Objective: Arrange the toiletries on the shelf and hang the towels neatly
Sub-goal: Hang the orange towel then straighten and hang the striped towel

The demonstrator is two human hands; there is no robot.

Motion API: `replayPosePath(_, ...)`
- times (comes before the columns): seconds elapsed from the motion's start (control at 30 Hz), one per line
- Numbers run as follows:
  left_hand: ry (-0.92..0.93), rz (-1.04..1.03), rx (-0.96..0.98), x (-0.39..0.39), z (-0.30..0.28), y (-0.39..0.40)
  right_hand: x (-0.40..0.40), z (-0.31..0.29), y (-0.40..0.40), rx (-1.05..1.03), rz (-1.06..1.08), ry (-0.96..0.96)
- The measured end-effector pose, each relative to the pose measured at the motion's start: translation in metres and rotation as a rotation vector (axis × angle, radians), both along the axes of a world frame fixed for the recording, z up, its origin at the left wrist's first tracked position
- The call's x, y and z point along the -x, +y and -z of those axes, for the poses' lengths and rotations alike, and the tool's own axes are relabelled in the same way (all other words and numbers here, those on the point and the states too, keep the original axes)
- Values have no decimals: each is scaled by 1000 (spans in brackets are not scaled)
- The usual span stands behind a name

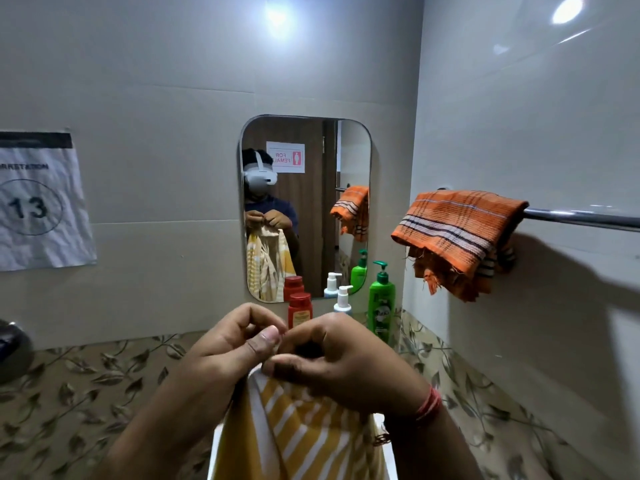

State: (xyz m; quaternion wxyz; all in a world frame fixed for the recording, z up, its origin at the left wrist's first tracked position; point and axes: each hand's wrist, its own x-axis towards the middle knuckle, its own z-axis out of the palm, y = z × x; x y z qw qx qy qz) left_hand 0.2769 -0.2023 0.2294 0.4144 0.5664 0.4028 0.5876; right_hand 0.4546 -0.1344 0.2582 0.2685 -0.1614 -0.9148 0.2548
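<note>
A yellow and white striped towel (pixel 298 431) hangs down in front of me. My left hand (pixel 228 351) and my right hand (pixel 343 362) pinch its top edge close together, fingers curled. An orange striped towel (pixel 457 233) is draped in a bunch over the left end of the chrome towel rail (pixel 581 218) on the right wall. Behind my hands, under the mirror, stand a red bottle (pixel 300 310), a white pump bottle (pixel 343 299) and a green pump bottle (pixel 381 303); their bases are hidden.
A rounded mirror (pixel 304 168) on the back wall reflects me and the towels. A paper sign marked 13 (pixel 38 202) is taped at the left. A dark metal fixture (pixel 10 344) shows at the left edge. Leaf-patterned tiles (pixel 104 393) run below.
</note>
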Motion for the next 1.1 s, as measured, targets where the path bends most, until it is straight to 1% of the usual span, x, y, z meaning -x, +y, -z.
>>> replayPosePath(0.03, 22, 11, -9, 1, 1, 0, -1, -1, 1, -6, -7, 15)
replayPosePath(0.13, -6, 72, 39, 0, 0, -3, -3, -4, -1, -20, -31, 63)
replayPosePath(0.23, 40, 109, 22, 6, 4, -3, -4, -6, 0, 22, -49, 219)
replayPosePath(0.37, 110, -1, -32, 9, 12, 1, -8, -7, 5, 124, -13, 352)
replayPosePath(0.47, 130, -137, -38, 18, 19, 7, -14, -6, 11, 347, 171, 538)
replayPosePath(0.5, 121, -177, -45, 20, 19, 8, -16, -6, 14, 380, 235, 556)
replayPosePath(0.53, 115, -215, -50, 20, 19, 9, -17, -4, 19, 387, 277, 530)
replayPosePath(0.6, 134, -283, -69, 17, 17, 13, -13, -3, 21, 366, 286, 410)
replayPosePath(0.67, 176, -313, -108, 9, 10, 18, -2, -3, 20, 305, 242, 249)
replayPosePath(0.73, 264, -285, -183, 3, 4, 23, 9, -1, 16, 278, 166, 76)
replayPosePath(0.77, 306, -271, -224, 1, 2, 25, 14, 1, 14, 255, 123, 28)
replayPosePath(0.8, 334, -271, -252, 0, 0, 26, 16, 3, 12, 218, 93, 26)
replayPosePath(0.83, 343, -277, -260, 1, 0, 27, 16, 4, 11, 182, 79, 50)
replayPosePath(0.9, 301, -251, -194, 9, 3, 28, 8, 4, 14, 146, 125, 141)
replayPosePath(0.93, 289, -216, -127, 15, 8, 28, 2, 4, 16, 158, 177, 206)
replayPosePath(1.0, 341, -144, -14, 29, 22, 25, -11, 5, 24, 219, 324, 400)
replayPosePath(1.03, 380, -135, 12, 35, 29, 23, -17, 5, 27, 215, 409, 500)
replayPosePath(1.07, 385, -142, 25, 39, 35, 22, -22, 6, 31, 171, 483, 561)
replayPosePath(1.1, 360, -159, 32, 42, 38, 21, -24, 7, 34, 120, 535, 565)
